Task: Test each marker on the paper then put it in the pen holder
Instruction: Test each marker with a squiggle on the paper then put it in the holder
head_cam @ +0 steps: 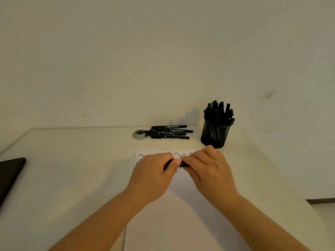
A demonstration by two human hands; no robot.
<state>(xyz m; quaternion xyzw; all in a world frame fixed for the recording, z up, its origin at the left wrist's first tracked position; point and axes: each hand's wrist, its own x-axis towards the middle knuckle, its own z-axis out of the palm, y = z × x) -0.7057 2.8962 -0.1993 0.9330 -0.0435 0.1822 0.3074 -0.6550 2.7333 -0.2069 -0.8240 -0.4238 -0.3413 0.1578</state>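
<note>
- Gripping one black marker [183,164] between both hands, I hold it level just above the paper [181,205].
- My left hand [154,171] curls round its left end, thumb pressed on top.
- My right hand [206,165] pinches its right end, fingers bent over it.
- Wavy black test lines [181,154] show on the paper's far edge, just past my knuckles.
- Four or so loose markers [169,132] lie side by side farther back, beside a round desk grommet [139,134].
- Right of them stands the black mesh pen holder [215,133], crowded with upright markers.
- At the left edge of the white desk [72,169] lies a dark flat object [10,173].
</note>
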